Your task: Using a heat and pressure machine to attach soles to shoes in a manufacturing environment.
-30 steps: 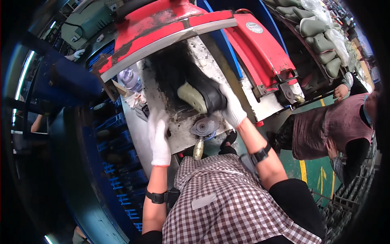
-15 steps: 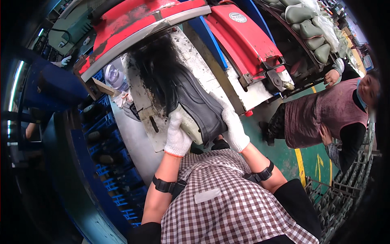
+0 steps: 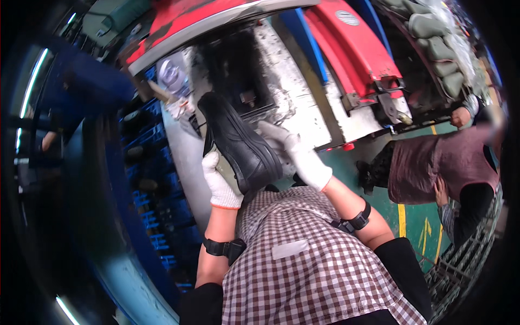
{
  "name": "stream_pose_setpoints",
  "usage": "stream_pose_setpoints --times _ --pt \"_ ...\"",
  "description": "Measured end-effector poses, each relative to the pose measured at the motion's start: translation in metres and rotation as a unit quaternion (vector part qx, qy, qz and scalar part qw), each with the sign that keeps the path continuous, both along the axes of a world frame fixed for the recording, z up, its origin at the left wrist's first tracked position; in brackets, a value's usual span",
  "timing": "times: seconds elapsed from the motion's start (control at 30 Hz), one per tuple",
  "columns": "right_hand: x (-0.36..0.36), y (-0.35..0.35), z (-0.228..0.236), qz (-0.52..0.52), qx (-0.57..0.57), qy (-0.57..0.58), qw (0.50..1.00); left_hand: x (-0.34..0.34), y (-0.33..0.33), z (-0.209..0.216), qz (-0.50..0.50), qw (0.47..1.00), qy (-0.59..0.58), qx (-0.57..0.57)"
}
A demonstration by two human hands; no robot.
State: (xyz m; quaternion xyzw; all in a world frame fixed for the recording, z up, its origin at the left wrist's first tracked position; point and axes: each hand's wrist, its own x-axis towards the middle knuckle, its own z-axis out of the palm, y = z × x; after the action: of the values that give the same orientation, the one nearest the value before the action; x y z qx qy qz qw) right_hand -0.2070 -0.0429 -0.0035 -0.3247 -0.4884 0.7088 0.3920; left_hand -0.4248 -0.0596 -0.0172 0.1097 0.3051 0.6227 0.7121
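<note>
Since the earlier frame, the black shoe (image 3: 241, 149) has come out of the dark recess (image 3: 230, 70) toward the person, and the right hand (image 3: 306, 162) has left its heel and moved forward along its side. Largest is the red machine (image 3: 200, 19), its hood arching over the recess; a second red cover (image 3: 346, 49) stands to its right. A co-worker (image 3: 420, 165) is at the right, near a rack of grey-green shoe forms (image 3: 437, 50). The stained pale metal plate (image 3: 300, 97) surrounds the recess. The shoe is held between the machine and the person's checked apron (image 3: 325, 271), heel toward the apron and toe pointing away, tilted left. The left hand (image 3: 221, 187) grips it from the left, the other fingers hidden beneath. The right hand's fingers are blurred, loosely extended and grasping nothing; whether they touch the shoe, I cannot tell. Smallest, the left thumb (image 3: 210, 161) lies against the pale form (image 3: 228, 169) inside the shoe.
</note>
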Motion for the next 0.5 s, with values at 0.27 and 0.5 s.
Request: stream_pose_setpoints --times 0.27,0.5 --pt "-0.059 -0.004 -0.004 0.099 0.133 -0.168 0.972 -0.041 -0.032 -0.025 0.172 0.981 0.030 -0.079" --pt "-0.093 -0.010 0.008 0.108 0.250 -0.308 0.912 -0.070 -0.051 -0.025 0.235 0.969 0.011 -0.079"
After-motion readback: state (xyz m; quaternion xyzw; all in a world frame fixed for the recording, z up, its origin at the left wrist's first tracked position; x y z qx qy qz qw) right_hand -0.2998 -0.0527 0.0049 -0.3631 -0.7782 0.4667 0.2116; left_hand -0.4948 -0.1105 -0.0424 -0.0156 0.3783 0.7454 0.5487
